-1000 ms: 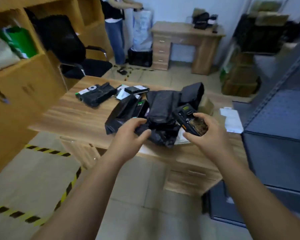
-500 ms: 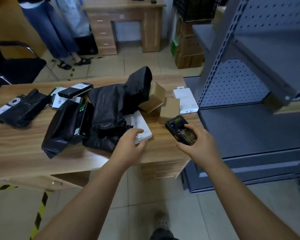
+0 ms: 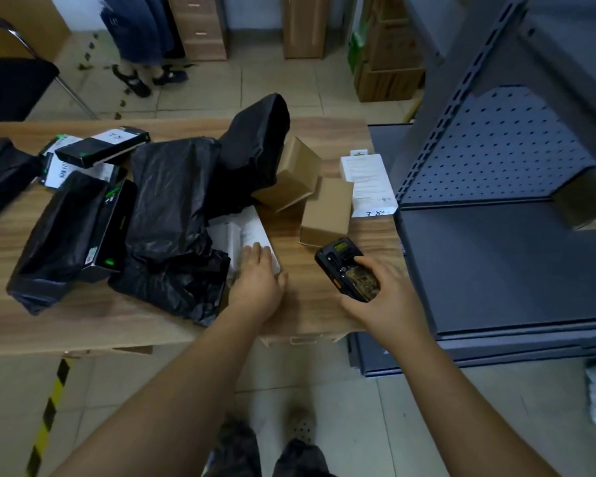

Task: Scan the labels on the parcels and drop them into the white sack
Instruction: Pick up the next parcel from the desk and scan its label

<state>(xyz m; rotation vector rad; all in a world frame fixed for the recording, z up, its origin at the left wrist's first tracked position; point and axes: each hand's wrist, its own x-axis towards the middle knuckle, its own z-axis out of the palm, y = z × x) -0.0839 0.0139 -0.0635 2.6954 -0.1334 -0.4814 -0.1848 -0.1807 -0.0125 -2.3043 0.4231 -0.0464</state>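
Surface: wooden table (image 3: 83, 325) beside grey shelving (image 3: 516, 256).
Parcels: black bags (image 3: 172, 201), brown boxes (image 3: 326, 215), white box (image 3: 252, 235) on table.
Left hand (image 3: 255, 287): fingers extended, resting on white box.
Right hand (image 3: 386, 301): fingers curled around scanner (image 3: 348, 268).

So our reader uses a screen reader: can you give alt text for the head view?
A person's left hand rests on a white parcel beside black bagged parcels on a wooden desk, while the right hand holds a handheld scanner.
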